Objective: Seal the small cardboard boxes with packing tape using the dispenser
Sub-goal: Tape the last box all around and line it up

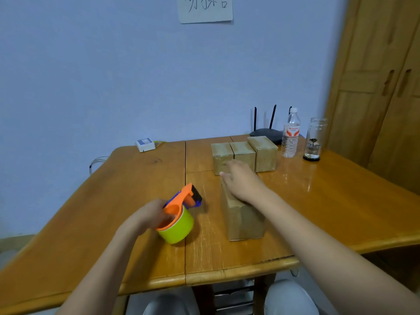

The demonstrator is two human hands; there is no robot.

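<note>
Gripping tape dispenser (pixel 179 214) in left hand (pixel 150 215), right hand (pixel 243 183) fingers spread atop box (pixel 244 218)

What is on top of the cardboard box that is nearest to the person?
The right hand rests on top of the nearest cardboard box, fingers straight, toward its far end. The hand covers that part of the top, so any tape or flap seam beneath cannot be seen.

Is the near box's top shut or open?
Shut, apparently: the near box shows flaps lying flat under the right hand. Whether it is taped, cannot tell.
</note>
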